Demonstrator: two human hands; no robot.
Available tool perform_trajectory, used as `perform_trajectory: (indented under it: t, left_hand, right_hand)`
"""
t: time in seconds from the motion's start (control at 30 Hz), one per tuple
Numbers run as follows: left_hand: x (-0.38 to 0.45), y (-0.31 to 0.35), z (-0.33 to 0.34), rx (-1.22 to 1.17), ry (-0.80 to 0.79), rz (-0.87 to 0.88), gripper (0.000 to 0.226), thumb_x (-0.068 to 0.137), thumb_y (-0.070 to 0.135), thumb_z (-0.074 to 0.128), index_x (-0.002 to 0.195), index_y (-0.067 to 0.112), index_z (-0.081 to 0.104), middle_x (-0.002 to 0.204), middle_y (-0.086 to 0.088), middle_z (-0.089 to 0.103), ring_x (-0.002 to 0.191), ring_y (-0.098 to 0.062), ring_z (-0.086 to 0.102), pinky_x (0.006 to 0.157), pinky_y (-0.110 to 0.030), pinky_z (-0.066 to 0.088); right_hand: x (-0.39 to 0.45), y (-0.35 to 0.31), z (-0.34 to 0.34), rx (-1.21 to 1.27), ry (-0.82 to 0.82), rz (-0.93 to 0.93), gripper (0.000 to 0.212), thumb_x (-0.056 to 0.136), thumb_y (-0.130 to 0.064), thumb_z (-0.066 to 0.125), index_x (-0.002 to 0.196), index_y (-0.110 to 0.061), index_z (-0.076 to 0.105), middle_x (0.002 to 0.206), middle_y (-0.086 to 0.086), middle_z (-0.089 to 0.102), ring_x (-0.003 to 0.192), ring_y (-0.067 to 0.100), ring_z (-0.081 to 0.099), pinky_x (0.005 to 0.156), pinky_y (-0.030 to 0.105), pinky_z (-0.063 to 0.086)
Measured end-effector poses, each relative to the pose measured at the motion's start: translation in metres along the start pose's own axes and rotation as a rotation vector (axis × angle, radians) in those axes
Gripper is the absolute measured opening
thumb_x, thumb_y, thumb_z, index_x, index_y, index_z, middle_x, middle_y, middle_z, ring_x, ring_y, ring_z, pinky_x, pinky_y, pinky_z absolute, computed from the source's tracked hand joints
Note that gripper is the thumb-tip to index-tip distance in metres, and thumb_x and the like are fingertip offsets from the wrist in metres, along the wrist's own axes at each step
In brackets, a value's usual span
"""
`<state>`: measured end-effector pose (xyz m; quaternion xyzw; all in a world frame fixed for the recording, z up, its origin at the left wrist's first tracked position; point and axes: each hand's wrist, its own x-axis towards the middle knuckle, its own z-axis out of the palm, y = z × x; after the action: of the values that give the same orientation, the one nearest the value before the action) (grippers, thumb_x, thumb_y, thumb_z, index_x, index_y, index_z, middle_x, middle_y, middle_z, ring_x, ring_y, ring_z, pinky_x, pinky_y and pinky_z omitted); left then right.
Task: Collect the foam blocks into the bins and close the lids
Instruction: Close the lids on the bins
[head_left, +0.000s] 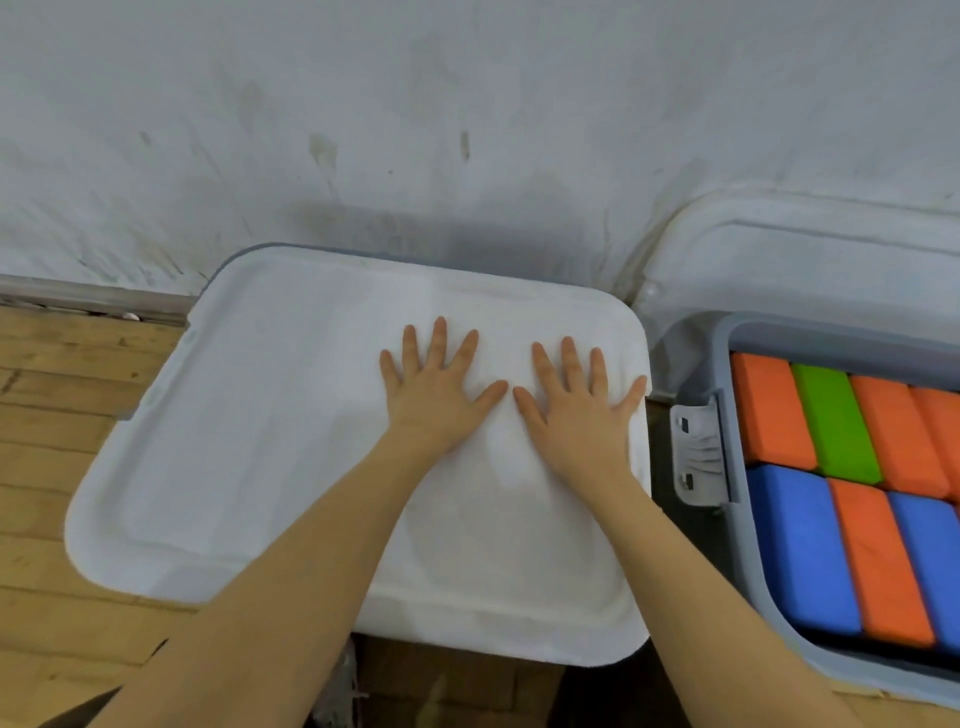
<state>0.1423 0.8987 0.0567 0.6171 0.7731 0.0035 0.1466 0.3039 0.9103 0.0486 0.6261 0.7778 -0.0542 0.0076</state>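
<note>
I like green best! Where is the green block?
The green block lies at the right of the head view, in the open bin, in the far row between two orange blocks.

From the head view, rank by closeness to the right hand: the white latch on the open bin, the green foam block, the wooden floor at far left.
1. White latch, just right of the right hand.
2. Green foam block, inside the open bin.
3. Wooden floor, far left.

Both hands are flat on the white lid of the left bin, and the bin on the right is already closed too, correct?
Not quite. The left hand and right hand do press flat on the white lid, but the head view shows the bin on the right open, its lid tipped back against the wall and foam blocks showing.
</note>
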Motion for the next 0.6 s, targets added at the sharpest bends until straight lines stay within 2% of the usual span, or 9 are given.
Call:
perform_trajectory:
  t: [0.2,0.27,0.37,0.43,0.53,0.6]
  left_hand:
    - [0.021,-0.013,-0.005,0.017,0.028,0.033,0.073,0.085,0.075,0.019,0.147,0.042,-0.002,0.157,0.005,-0.013,0.143,-0.026,-0.017,0.113,-0.052,-0.008]
    - [0.025,-0.015,-0.005,0.004,0.015,0.028,0.073,0.085,0.074,0.020,0.147,0.042,0.000,0.157,0.006,-0.012,0.143,-0.026,-0.016,0.113,-0.052,-0.008]
    - [0.023,-0.017,-0.004,0.011,0.044,0.024,0.070,0.088,0.071,0.021,0.148,0.039,0.003,0.158,0.003,-0.009,0.143,-0.027,-0.013,0.113,-0.052,-0.008]
    - [0.016,-0.016,-0.004,0.006,0.073,0.022,0.067,0.092,0.063,0.023,0.150,0.033,0.008,0.158,-0.001,-0.005,0.144,-0.029,-0.011,0.113,-0.052,-0.006]
    - [-0.003,-0.005,-0.004,0.004,0.103,0.047,0.061,0.096,0.054,0.027,0.150,0.028,0.013,0.158,-0.004,-0.001,0.144,-0.031,-0.006,0.114,-0.051,-0.001]
    - [-0.019,0.009,-0.002,-0.013,0.093,0.099,0.060,0.096,0.053,0.028,0.149,0.030,0.013,0.158,-0.002,-0.001,0.144,-0.031,-0.006,0.113,-0.051,-0.001]
  right_hand:
    - [0.016,-0.013,0.003,0.002,0.001,0.020,0.062,0.093,-0.061,0.007,0.149,-0.038,-0.008,0.159,-0.004,-0.008,0.145,0.026,-0.010,0.106,0.065,-0.011]
    - [0.021,-0.011,-0.001,0.030,-0.025,-0.003,0.059,0.096,-0.057,0.011,0.149,-0.036,-0.001,0.159,-0.004,-0.004,0.146,0.024,-0.006,0.108,0.063,-0.008]
    - [0.013,0.003,-0.009,0.114,0.039,0.001,0.052,0.099,-0.047,0.022,0.149,-0.030,0.019,0.159,-0.002,0.006,0.146,0.022,0.003,0.113,0.053,0.001]
    - [-0.002,0.014,-0.009,0.120,0.112,0.060,0.053,0.099,-0.043,0.031,0.148,-0.024,0.024,0.158,0.002,0.012,0.145,0.026,0.009,0.113,0.047,0.007]
    - [-0.026,0.026,0.000,0.167,0.149,0.195,0.058,0.096,-0.043,0.038,0.145,-0.014,0.029,0.152,0.009,0.029,0.139,0.029,0.025,0.111,0.046,0.014]
    - [-0.039,0.035,0.005,0.169,0.209,0.236,0.055,0.093,-0.044,0.038,0.136,-0.011,0.042,0.138,0.011,0.046,0.128,0.030,0.038,0.108,0.049,0.017]
